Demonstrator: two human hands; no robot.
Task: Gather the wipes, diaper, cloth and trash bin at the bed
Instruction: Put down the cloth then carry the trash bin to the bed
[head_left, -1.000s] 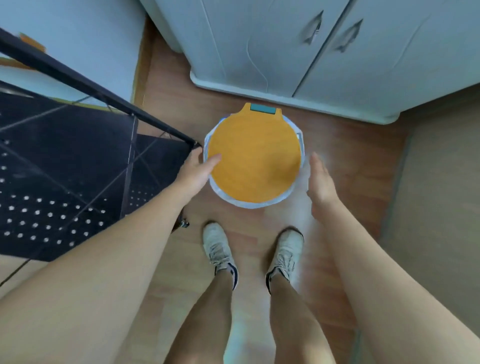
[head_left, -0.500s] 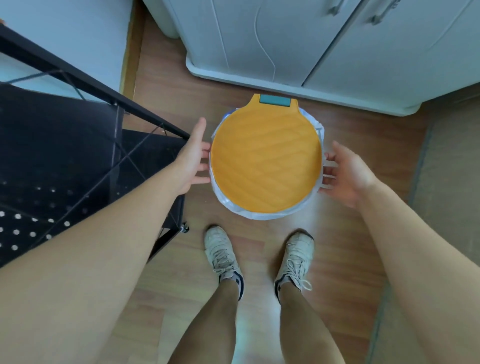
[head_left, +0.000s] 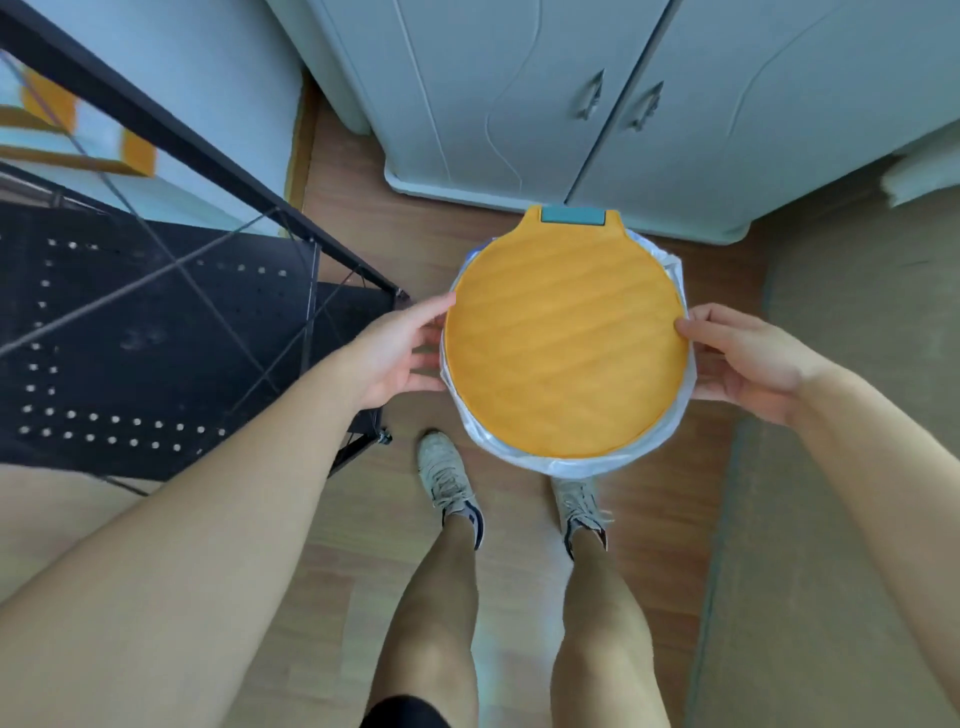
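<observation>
This looks like a room in a home: a wood-plank floor (head_left: 363, 218), a pale wardrobe (head_left: 519, 93) with two doors and small handles, a black metal rack (head_left: 156, 322) with perforated shelves beside the wall, and a lidded household bin (head_left: 566, 338) lined with a plastic bag.

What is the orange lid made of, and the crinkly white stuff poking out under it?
The orange lid looks like moulded plastic: smooth, matte, with shallow wavy ridges across it. The white liner around the bin's rim looks like thin plastic film, since it is see-through, shiny and wrinkled. Both are guesses from the look alone.
</observation>
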